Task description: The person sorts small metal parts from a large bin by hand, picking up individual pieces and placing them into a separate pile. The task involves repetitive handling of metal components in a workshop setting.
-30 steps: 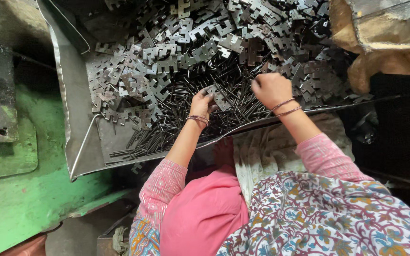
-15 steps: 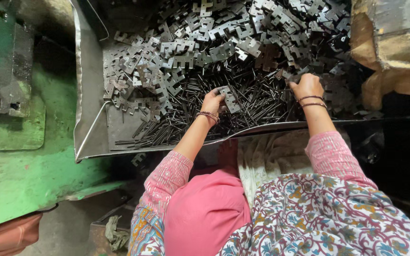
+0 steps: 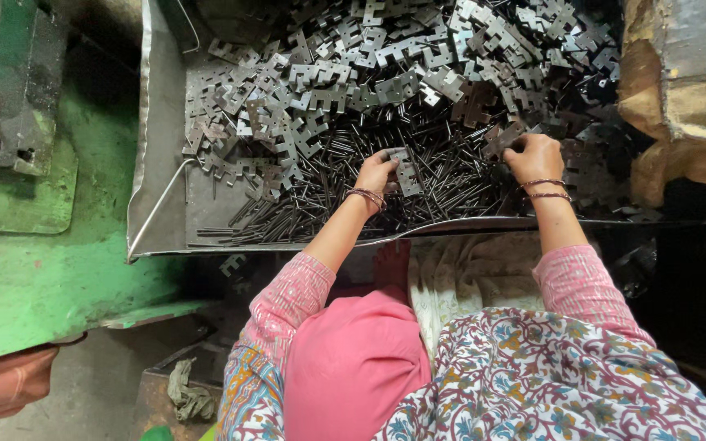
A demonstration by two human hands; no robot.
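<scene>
We are pinching a notched metal plate [image 3: 406, 170] with our left hand [image 3: 376, 174] while our right hand [image 3: 534, 157] is gripping another plate [image 3: 504, 137] in the tray [image 3: 161, 163]

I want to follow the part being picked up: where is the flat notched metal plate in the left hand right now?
In the head view, the notched metal plate is pinched by the left hand, mid-tray, over the dark pins.
</scene>
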